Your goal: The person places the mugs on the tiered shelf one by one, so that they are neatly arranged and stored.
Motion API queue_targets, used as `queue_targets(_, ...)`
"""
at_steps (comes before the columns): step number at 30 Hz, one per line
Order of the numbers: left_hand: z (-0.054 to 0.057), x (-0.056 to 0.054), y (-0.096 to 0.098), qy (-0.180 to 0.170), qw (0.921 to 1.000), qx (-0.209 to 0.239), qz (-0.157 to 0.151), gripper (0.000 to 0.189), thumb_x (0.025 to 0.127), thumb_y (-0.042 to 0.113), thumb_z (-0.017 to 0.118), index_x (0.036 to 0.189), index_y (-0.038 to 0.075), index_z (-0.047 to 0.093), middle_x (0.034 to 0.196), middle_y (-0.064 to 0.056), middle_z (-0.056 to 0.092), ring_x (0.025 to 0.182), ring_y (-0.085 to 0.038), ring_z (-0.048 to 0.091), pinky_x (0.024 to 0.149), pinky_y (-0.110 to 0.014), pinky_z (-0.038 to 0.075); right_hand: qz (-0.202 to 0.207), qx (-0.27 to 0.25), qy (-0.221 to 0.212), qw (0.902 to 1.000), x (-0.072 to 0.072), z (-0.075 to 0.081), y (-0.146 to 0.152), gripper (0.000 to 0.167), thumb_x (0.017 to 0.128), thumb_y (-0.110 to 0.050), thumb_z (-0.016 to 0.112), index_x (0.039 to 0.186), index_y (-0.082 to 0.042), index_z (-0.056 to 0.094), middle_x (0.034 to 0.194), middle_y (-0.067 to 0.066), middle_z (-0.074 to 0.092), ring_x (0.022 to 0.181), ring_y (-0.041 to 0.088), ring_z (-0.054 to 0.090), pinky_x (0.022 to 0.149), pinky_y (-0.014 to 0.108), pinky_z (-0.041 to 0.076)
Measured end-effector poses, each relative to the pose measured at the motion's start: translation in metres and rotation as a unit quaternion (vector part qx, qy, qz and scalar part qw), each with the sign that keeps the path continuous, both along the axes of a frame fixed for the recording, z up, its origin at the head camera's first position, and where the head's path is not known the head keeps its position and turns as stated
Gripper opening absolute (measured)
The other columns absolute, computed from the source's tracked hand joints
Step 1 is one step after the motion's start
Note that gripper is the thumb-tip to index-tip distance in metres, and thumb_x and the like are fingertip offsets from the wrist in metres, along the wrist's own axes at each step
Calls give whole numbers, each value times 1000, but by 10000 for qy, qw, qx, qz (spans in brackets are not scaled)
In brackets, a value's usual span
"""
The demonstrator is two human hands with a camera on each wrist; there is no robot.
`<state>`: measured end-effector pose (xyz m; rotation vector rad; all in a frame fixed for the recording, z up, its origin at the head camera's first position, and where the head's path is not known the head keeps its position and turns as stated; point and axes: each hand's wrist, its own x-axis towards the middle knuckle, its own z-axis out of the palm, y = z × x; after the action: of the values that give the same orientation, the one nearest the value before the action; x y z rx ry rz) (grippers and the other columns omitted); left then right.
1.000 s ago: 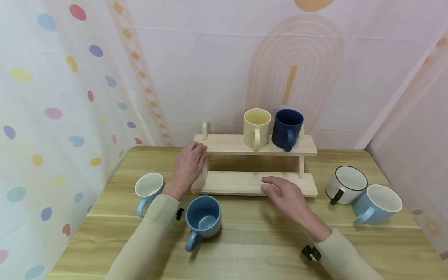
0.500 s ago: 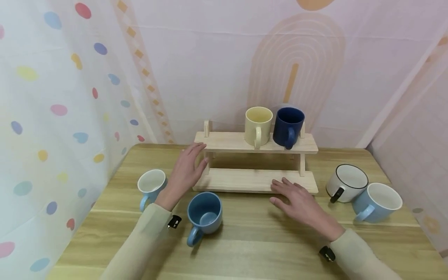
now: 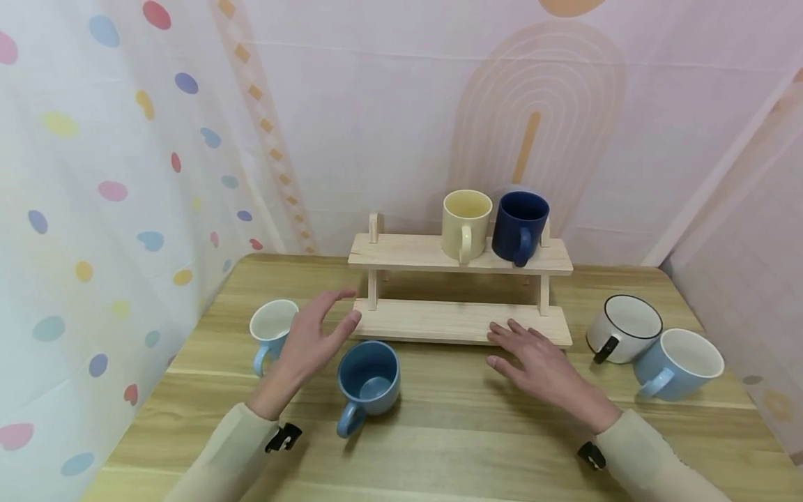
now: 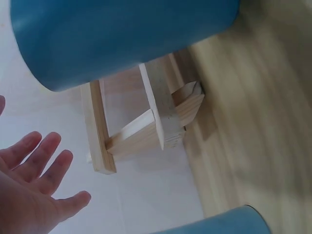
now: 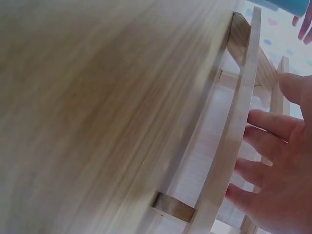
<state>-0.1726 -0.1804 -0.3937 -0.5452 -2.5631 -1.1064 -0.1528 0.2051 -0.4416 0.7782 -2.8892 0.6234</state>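
My left hand (image 3: 307,345) hangs with spread, relaxed fingers over the table, its fingertips by the left end of a two-tier wooden shelf (image 3: 420,321). It holds nothing. To its right stands a blue mug (image 3: 370,383), handle toward me. A white-lined light blue mug (image 3: 273,328) is partly behind the left hand. My right hand (image 3: 542,366) has its fingers extended, with fingertips at the front edge of the lower board, also seen in the right wrist view. On the upper board a pale yellow mug (image 3: 453,226) and a navy mug (image 3: 509,226) sit side by side, handles forward.
To the right on the wooden table (image 3: 452,460) are a white mug (image 3: 627,328) with black rim and handle, and another light blue mug (image 3: 684,369) close against it. A patterned curtain (image 3: 376,125) hangs behind and along the left side.
My left hand has let go of the shelf's upper left end and drawn back toward me and down. The right hand has moved slightly right, its fingers spreading along the lower board's edge.
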Motion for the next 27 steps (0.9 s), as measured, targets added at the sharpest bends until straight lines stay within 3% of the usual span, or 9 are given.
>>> queue_targets(11, -5, 32, -25, -410, 9991, 10, -142, 42, 103, 28, 62, 139, 7, 63, 141, -14, 63, 134, -36, 54, 109, -60, 41, -41, -107, -192, 9998, 3, 0, 1, 49, 106, -34, 61, 143, -2, 60, 155, 15, 50, 147, 43, 38, 116, 65, 30)
queue_targets(16, -8, 46, -35, -668, 9970, 250, -307, 37, 105, 22, 59, 138, 5, 63, 138, -12, 65, 132, -35, 56, 109, -59, 42, -24, -161, -337, 9993, 3, 2, 2, 48, 106, -31, 61, 143, -2, 60, 155, 16, 50, 148, 44, 36, 116, 66, 29)
queue_targets(24, -17, 61, -51, -1578, 9820, 824, -632, 36, 111, 21, 49, 138, 0, 60, 134, -9, 68, 128, -30, 60, 100, -26, 50, 201, -100, -379, 9990, 3, 5, 6, 52, 105, -34, 62, 146, -3, 57, 157, 15, 47, 149, 43, 35, 117, 66, 28)
queue_targets(27, -24, 65, -57, -1843, 9768, 828, -704, 35, 111, 22, 47, 136, 2, 62, 131, -6, 70, 125, -25, 62, 99, -27, 50, 371, -24, -361, 9987, 3, 4, 10, 56, 105, -35, 62, 150, -4, 53, 160, 15, 44, 150, 43, 32, 117, 66, 26)
